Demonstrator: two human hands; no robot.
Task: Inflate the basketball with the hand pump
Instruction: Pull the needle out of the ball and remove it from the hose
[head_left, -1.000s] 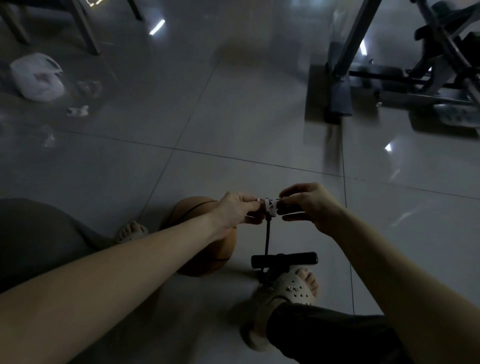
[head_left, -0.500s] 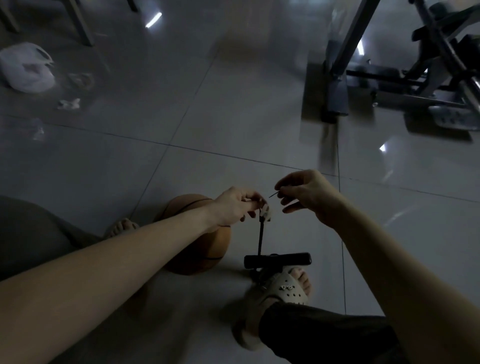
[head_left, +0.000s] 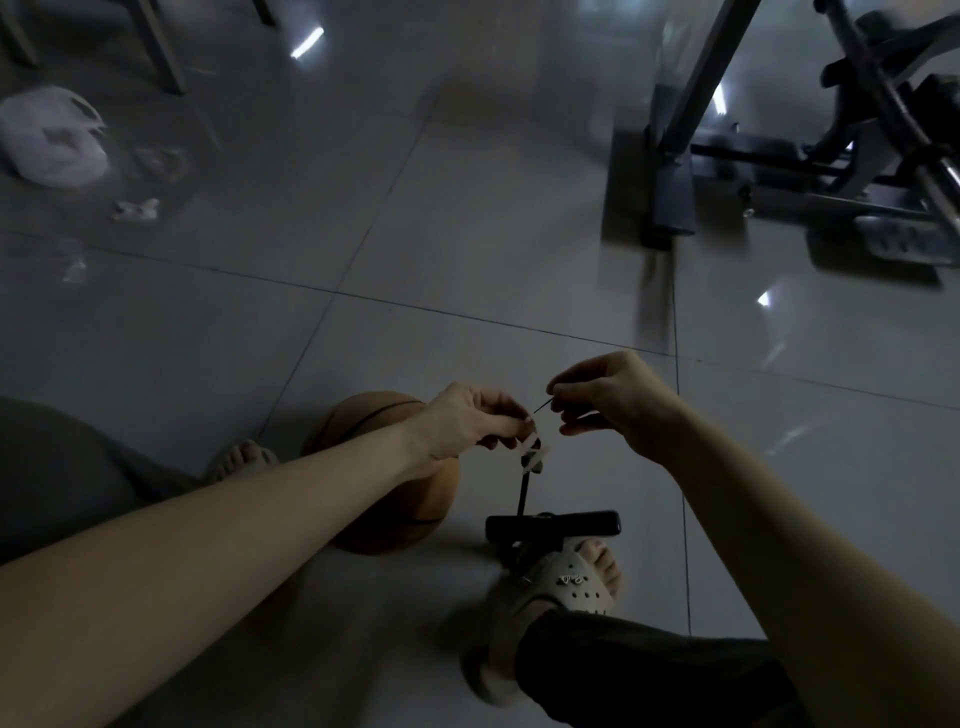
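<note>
The orange basketball (head_left: 415, 509) lies on the floor tiles, partly hidden behind my left forearm. A black hand pump (head_left: 553, 524) stands beside it with its T-handle across, my sandalled right foot at its base. Its thin black hose (head_left: 522, 496) rises to a white connector end (head_left: 532, 457). My left hand (head_left: 470, 421) pinches the top of that hose end. My right hand (head_left: 605, 397) pinches a thin dark needle (head_left: 541, 406) just right of the connector, its tip pointing toward my left hand.
A white plastic bag (head_left: 49, 137) and scraps of litter (head_left: 136, 209) lie at the far left. Chair legs (head_left: 161, 52) stand at the top left. A metal exercise frame (head_left: 810, 156) fills the top right. My left foot (head_left: 240, 460) is beside the ball.
My right hand has drawn the needle away from the hose connector and raised it slightly. My left hand has dropped a little with the hose end. The camera view shifted.
</note>
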